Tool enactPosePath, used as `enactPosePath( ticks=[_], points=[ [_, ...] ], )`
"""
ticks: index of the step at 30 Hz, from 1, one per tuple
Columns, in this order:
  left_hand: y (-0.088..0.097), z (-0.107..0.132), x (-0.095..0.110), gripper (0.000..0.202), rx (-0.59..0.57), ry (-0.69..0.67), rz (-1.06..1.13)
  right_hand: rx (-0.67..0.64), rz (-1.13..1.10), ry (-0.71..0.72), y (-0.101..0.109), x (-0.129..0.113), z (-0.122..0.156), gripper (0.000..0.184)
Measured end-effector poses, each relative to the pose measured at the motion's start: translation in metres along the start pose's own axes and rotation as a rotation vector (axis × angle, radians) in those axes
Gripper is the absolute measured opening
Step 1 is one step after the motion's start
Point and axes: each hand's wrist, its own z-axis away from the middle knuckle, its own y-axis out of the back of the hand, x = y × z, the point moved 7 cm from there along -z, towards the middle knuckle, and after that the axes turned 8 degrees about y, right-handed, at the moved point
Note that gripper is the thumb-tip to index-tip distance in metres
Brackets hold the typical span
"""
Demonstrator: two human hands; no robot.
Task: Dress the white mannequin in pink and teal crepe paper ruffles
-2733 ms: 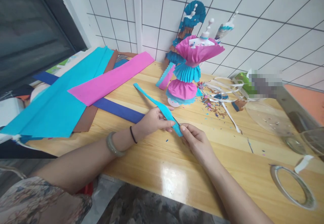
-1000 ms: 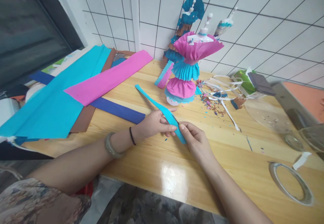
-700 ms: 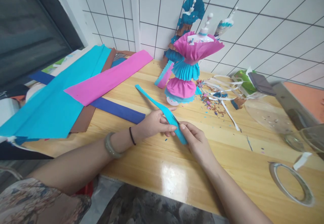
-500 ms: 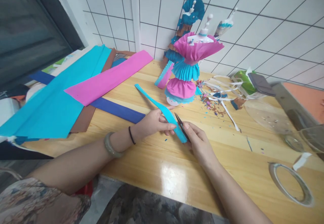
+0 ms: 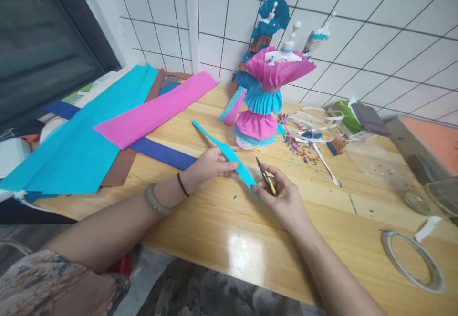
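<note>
My left hand (image 5: pixel 217 165) pinches a narrow turquoise paper strip (image 5: pixel 227 152) near its middle, above the wooden table. One end of the strip points up and left; the other reaches my right hand (image 5: pixel 277 193). Small dark-bladed scissors with a yellow handle (image 5: pixel 271 185) rest in my right hand, their tips pointing up and away from the strip. My right thumb touches the strip's lower end. Just beyond stands a small white dress form (image 5: pixel 286 55) wearing ruffled pink and turquoise paper layers.
Turquoise (image 5: pixel 77 144), pink (image 5: pixel 153 108), brown and dark blue paper sheets lie at left. A second form in dark blue paper (image 5: pixel 274 13) leans by the tiled wall. Paper scraps (image 5: pixel 302 149), a tape roll (image 5: pixel 411 261) and a phone (image 5: pixel 370 118) are at right.
The scissors have turned away from the strip in my right hand, showing their yellow handle. My right thumb has come onto the strip's lower end. My left hand has shifted slightly left.
</note>
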Motion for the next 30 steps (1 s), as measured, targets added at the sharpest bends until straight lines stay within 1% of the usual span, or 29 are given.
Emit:
enactPosePath(
  ticks=[4, 7, 10, 13, 15, 18, 24, 28, 30],
  points=[
    [-0.001, 0.002, 0.004, 0.065, -0.016, -0.006, -0.014, -0.044, 0.024, 0.025, 0.0, 0.003, 0.0, 0.058],
    [-0.001, 0.002, 0.004, 0.067, -0.023, -0.009, 0.006, -0.077, 0.034, 0.064, -0.001, 0.0, 0.001, 0.05],
    [-0.001, 0.001, 0.003, 0.07, -0.029, -0.013, 0.032, -0.153, 0.082, 0.099, -0.003, -0.005, 0.002, 0.042],
    [-0.002, 0.001, 0.003, 0.073, -0.034, -0.022, 0.045, -0.23, 0.116, 0.12, -0.007, -0.008, 0.004, 0.039],
    [-0.001, 0.001, 0.003, 0.073, -0.025, -0.024, 0.042, -0.259, 0.123, 0.123, -0.009, -0.009, 0.004, 0.038],
    [-0.002, 0.001, 0.004, 0.072, -0.017, -0.034, 0.022, -0.275, 0.122, 0.133, -0.011, -0.009, 0.005, 0.038],
    [-0.006, 0.0, 0.0, 0.073, -0.063, -0.036, -0.04, -0.278, 0.125, 0.153, -0.014, -0.008, 0.005, 0.038],
    [-0.008, -0.001, -0.005, 0.073, -0.105, -0.048, -0.025, -0.273, 0.128, 0.172, -0.015, -0.009, 0.005, 0.037],
    [-0.008, -0.001, -0.006, 0.073, -0.105, -0.047, -0.024, -0.266, 0.126, 0.18, -0.015, -0.01, 0.005, 0.036]
  ],
)
